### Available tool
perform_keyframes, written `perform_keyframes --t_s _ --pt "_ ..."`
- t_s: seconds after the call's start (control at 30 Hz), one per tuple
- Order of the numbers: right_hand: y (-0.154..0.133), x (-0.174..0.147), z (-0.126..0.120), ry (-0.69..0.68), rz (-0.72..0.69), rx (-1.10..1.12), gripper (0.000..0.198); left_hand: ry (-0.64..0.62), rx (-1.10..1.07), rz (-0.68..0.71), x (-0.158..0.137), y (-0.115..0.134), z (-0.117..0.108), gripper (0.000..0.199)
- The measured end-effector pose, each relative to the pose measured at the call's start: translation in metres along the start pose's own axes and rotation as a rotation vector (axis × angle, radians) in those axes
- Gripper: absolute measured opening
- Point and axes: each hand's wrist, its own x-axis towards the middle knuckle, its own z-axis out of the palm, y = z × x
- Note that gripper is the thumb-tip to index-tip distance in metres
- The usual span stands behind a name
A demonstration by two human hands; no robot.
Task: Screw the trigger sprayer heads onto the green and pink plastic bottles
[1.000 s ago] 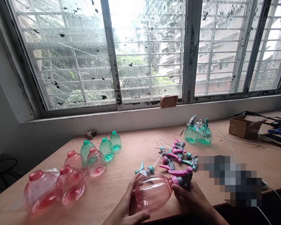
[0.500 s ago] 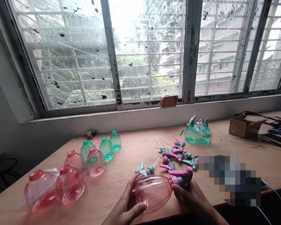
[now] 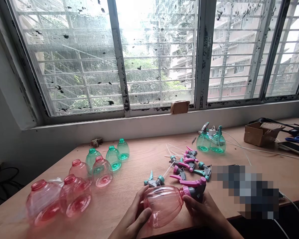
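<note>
The left hand (image 3: 133, 219) cupped the base of a pink bottle (image 3: 164, 206); the right hand (image 3: 204, 211) clasped the neck end, beneath its spray head (image 3: 196, 191). The bottle lay sideways between them, long axis running left to right, neck nearer the right hand. Loose spray heads (image 3: 188, 160) lay beyond on the table (image 3: 137, 156).

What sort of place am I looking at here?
Probably an indoor workroom: a long, pale wooden table stands beneath a wide, grey-framed window, with uncapped, rounded red plastic bottles and loose pink-and-grey plastic spray heads on it.
</note>
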Motion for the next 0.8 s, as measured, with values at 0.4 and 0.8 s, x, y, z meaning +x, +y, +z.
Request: perform_keyframes --t_s 0.4,0.8 --pt "0.0 0.0 -0.002 0.004 0.003 -0.008 0.054 0.006 0.088 -0.007 -0.008 0.013 0.007 0.085" --pt "0.0 0.0 -0.001 0.02 0.024 -0.025 0.056 -0.06 0.033 -0.027 -0.005 0.008 0.005 0.086"
